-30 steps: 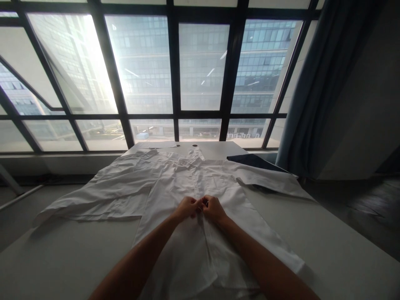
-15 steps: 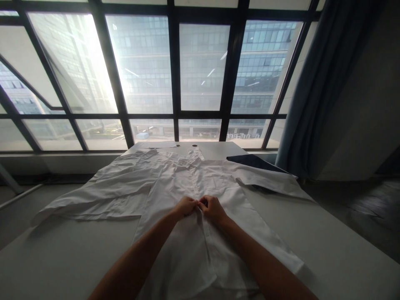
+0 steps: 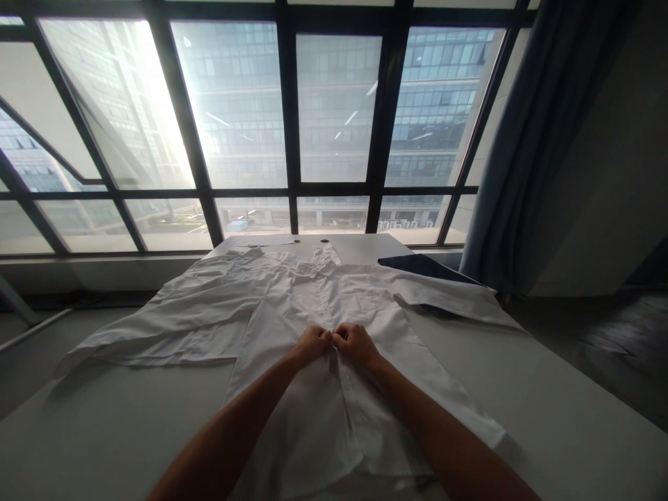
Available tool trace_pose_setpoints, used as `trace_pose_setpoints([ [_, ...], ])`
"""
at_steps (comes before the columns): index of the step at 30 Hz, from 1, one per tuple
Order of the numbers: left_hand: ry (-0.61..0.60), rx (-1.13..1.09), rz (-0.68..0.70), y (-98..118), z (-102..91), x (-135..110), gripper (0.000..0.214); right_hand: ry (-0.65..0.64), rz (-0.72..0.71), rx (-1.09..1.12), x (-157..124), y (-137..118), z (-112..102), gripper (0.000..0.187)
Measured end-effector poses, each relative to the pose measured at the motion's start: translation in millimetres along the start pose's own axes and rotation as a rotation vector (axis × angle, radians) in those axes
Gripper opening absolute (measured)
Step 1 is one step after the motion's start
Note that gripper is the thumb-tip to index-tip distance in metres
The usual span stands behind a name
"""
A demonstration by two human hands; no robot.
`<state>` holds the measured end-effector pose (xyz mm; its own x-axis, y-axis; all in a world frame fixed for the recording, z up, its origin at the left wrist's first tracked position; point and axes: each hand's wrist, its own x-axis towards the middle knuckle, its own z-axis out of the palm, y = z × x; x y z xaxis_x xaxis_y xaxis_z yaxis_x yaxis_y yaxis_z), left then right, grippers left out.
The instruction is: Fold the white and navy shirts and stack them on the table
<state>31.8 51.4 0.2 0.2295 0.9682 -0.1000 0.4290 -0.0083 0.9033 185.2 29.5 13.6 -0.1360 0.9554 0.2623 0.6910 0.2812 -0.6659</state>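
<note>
Pinching white shirt (image 3: 303, 417) at front opening with left hand (image 3: 314, 342) and right hand (image 3: 357, 343), both curled nearly closed, over tabletop (image 3: 532, 396).

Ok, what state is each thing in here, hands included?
White cloth shirt: spread out, wrinkled.
Left hand: closed, pinching at the shirt's front.
Right hand: closed, pinching close beside the left.
Dark navy cloth: partly under a shirt sleeve.
White flat table: partly covered.
Blue-grey fabric curtain: hanging in folds.
Dark-framed glass window pane, far left: tilted open.
</note>
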Motion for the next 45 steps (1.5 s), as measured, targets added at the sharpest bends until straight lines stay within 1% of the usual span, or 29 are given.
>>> trace_pose_setpoints([
  [3, 0.014, 0.136, 0.074, 3, -0.8, -2, 0.031, 0.015, 0.018, 0.037, 1, 3, 2, 0.018],
  [6, 0.056, 0.305, 0.14, 6, -1.1, -5, 0.031, 0.012, 0.023, 0.047, 3, 6, 3, 0.019],
  [10, 0.127, 0.549, 0.149, 15, -1.6, -16, 0.027, -0.014, 0.067, 0.011, 6, 8, 4, 0.021],
  [12, 0.139, 0.639, 0.136, 19, -1.7, -22, 0.025, -0.033, 0.089, -0.01, 9, 10, 4, 0.023],
  [15, 0.158, 0.694, 0.121, 23, -2.1, -28, 0.023, -0.102, 0.083, 0.012, 12, 13, 2, 0.025],
  [18, 0.201, 0.697, 0.118, 24, -4.1, -31, 0.025, -0.175, 0.069, 0.039, 12, 12, -1, 0.026],
  [20, 0.234, 0.683, 0.161, 22, -5.9, -30, 0.032, -0.194, 0.076, 0.006, 10, 10, -3, 0.025],
  [21, 0.239, 0.683, 0.21, 20, -6.6, -30, 0.033, -0.18, 0.075, -0.035, 8, 8, -5, 0.024],
  [23, 0.196, 0.699, 0.352, 16, -7.4, -28, 0.029, -0.105, 0.008, -0.157, 4, 6, -8, 0.02],
  [25, 0.1, 0.727, 0.477, 10, -7.6, -27, 0.03, -0.045, -0.125, -0.277, -1, 7, -11, 0.02],
  [26, 0.051, 0.745, 0.51, 7, -7.8, -27, 0.033, -0.044, -0.192, -0.313, -4, 9, -13, 0.022],
  [28, -0.031, 0.789, 0.512, 2, -9.1, -28, 0.042, -0.095, -0.275, -0.341, -7, 14, -15, 0.028],
  [30, -0.095, 0.847, 0.462, -1, -11.3, -32, 0.055, -0.141, -0.302, -0.359, -11, 18, -17, 0.035],
  [32, -0.127, 0.892, 0.393, -1, -13.1, -38, 0.065, -0.153, -0.327, -0.401, -16, 19, -19, 0.04],
  [33, -0.124, 0.908, 0.369, 1, -13.5, -42, 0.067, -0.146, -0.341, -0.423, -19, 18, -20, 0.042],
  [35, -0.092, 0.913, 0.368, 5, -12.5, -54, 0.064, -0.114, -0.362, -0.446, -27, 15, -23, 0.042],
  [37, -0.087, 0.888, 0.445, 12, -9.8, -71, 0.059, -0.086, -0.366, -0.431, -37, 14, -26, 0.041],
  [39, -0.148, 0.848, 0.564, 21, -6.7, -93, 0.06, -0.1, -0.341, -0.403, -48, 18, -29, 0.042],
  [41, -0.243, 0.81, 0.639, 30, -4.2, -115, 0.067, -0.154, -0.32, -0.384, -56, 25, -31, 0.049],
  [43, -0.28, 0.776, 0.624, 37, -1.9, -135, 0.07, -0.204, -0.319, -0.369, -60, 33, -33, 0.059],
  [44, -0.278, 0.764, 0.597, 40, -0.6, -143, 0.067, -0.21, -0.319, -0.354, -59, 36, -35, 0.059],
  [45, -0.28, 0.756, 0.578, 43, 1.2, -150, 0.062, -0.208, -0.317, -0.334, -57, 37, -36, 0.055],
])
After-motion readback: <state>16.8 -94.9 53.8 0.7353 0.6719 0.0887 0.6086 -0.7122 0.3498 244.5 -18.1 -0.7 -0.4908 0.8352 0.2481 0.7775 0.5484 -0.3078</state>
